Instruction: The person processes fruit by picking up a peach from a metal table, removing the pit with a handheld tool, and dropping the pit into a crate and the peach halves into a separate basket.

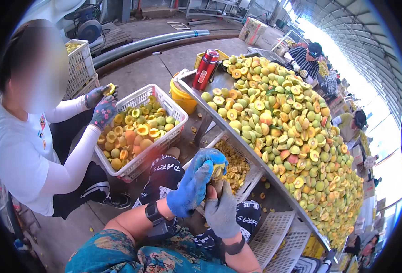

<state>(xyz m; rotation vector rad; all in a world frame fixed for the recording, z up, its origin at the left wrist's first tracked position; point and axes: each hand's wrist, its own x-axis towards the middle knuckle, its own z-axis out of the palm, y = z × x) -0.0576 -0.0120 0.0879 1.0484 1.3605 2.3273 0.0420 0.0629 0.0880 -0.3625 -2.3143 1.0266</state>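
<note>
My left hand (196, 182), in a blue glove, is closed around a piece of fruit (217, 171) in front of my knees. Against the lower side of that fruit is my right hand (222, 210), in a grey glove with a bare thumb tip; its fingers are wrapped round something small, mostly hidden. Just beyond my hands a white crate holds small yellow pieces (237, 166). To the right rises a large heap of halved green and yellow fruit (278, 118) on a metal table (251, 157).
A white crate of fruit halves (178, 129) stands left of centre, beside a seated co-worker (23, 159) holding a fruit half. A red flask (206, 70) stands at the table's corner, above a yellow bucket (182, 98). Empty-looking crates (271, 234) lie lower right. Other people work beyond the heap.
</note>
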